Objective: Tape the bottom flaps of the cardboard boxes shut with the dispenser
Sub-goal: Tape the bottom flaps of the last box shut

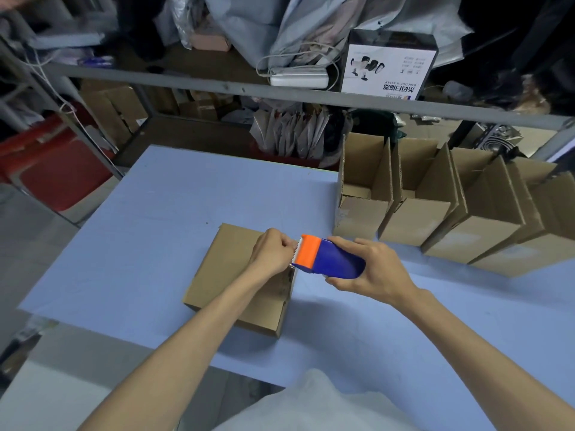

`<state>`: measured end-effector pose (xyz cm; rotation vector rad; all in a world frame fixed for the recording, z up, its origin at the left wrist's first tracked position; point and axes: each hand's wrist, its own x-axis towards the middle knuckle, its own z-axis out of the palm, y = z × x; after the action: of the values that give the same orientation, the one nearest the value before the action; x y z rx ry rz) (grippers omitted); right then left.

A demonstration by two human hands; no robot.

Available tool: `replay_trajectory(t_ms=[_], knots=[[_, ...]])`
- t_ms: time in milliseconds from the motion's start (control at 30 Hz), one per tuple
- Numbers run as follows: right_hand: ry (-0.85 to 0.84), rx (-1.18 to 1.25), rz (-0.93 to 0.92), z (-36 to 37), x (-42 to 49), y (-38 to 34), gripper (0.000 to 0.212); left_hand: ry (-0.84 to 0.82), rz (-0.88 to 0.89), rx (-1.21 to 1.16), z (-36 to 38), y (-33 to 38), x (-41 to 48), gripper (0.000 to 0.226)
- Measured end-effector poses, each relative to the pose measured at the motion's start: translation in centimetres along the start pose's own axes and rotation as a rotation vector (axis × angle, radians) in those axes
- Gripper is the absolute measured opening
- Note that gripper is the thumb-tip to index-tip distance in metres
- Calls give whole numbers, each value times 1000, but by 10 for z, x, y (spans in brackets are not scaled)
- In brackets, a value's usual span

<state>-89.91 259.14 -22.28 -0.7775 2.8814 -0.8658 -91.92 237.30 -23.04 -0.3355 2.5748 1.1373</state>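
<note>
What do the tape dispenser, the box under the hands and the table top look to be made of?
Dispenser: glossy moulded plastic, blue body and orange head, with a pale toothed blade, possibly metal. Box: matte brown corrugated cardboard, likely; creased folds and raw edges show. Table top: smooth matte light-blue sheet, maybe laminate or plastic; unclear.

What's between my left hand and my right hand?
The tape dispenser, head view: the right hand grips its blue body, the left hand curls at its orange end.

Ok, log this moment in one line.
right hand grips dispenser | left hand pinches tape end at blade | box lying on table
</note>
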Motion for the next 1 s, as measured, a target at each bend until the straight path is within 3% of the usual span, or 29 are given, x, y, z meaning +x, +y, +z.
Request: replay_trajectory(t_ms=[267,467,800,900,1000], knots=[[-44,-56,51,-9,-28,18,71,94,-72,-56,-20,-29,5,18],[-119,-139,92,-7,-32,26,77,6,33,-110,-16,-35,-11,9],[-135,-100,125,5,-41,22,73,58,110,-176,-15,-53,-27,10],[-144,-110,122,7,-43,23,74,50,112,-185,-11,-57,-30,68],[-154,-110,120,7,-44,23,76,76,97,-156,-8,-59,-32,73]])
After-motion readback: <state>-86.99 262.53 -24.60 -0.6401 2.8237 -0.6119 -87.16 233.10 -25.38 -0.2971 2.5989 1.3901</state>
